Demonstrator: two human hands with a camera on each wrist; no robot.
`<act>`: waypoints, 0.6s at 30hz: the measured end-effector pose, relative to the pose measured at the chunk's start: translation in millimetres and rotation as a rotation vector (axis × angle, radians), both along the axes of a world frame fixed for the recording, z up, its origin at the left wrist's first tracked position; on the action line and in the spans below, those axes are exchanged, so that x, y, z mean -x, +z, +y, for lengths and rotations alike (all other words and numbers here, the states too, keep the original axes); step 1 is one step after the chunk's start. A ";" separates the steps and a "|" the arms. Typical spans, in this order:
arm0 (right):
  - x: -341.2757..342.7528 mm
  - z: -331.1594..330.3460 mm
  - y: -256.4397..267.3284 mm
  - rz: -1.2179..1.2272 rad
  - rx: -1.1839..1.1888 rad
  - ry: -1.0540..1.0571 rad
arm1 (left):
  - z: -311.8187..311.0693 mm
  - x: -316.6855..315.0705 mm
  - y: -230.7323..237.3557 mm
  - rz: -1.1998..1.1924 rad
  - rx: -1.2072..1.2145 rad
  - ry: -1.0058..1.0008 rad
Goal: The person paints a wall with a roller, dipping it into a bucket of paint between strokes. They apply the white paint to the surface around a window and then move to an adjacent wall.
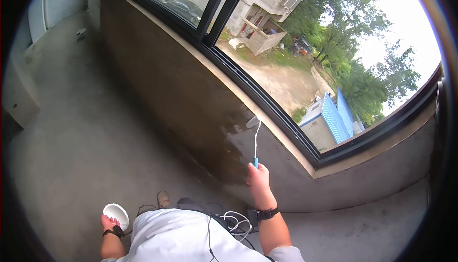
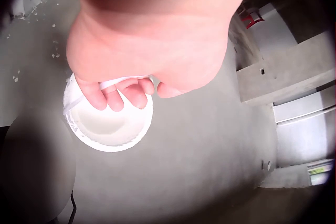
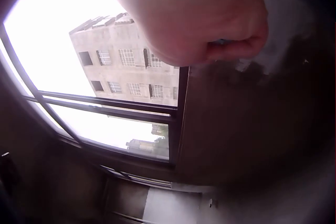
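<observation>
My right hand [image 1: 259, 181] grips the blue handle [image 1: 255, 161] of a small paint roller, its thin frame crusted white. The pale roller head [image 1: 253, 122] is at the wall just under the window ledge, where a dark, wet-looking area [image 1: 210, 123] meets lighter grey. In the right wrist view the curled right hand [image 3: 210, 29] hides most of the handle. Low at the left, my left hand [image 1: 109, 223] holds a white bucket [image 1: 116, 210] by its rim. The left wrist view shows its fingers hooked over the bucket rim [image 2: 113, 148], with pale whitish contents inside.
A dark-framed window [image 1: 267, 102] runs above the wall, with a pale ledge [image 1: 286, 142] along its bottom. Grey concrete floor [image 1: 86, 142] spreads to the left. Cables [image 1: 236, 221] hang at my waist. A low concrete block [image 1: 21, 95] stands far left.
</observation>
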State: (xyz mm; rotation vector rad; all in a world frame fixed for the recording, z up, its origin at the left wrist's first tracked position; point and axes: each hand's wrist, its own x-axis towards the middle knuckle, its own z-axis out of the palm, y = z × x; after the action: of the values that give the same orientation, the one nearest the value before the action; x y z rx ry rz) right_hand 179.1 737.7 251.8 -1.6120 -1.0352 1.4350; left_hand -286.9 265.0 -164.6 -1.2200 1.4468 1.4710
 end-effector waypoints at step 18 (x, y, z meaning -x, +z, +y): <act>33.8 29.6 -7.0 0.029 0.043 0.065 | -56.8 -41.9 12.7 -0.093 0.098 0.097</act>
State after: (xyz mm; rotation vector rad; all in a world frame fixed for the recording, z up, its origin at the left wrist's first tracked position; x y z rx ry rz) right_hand 145.3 767.2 244.7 -1.5960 -1.0561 1.5288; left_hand -244.9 208.3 -151.8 -1.4175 1.4286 1.4015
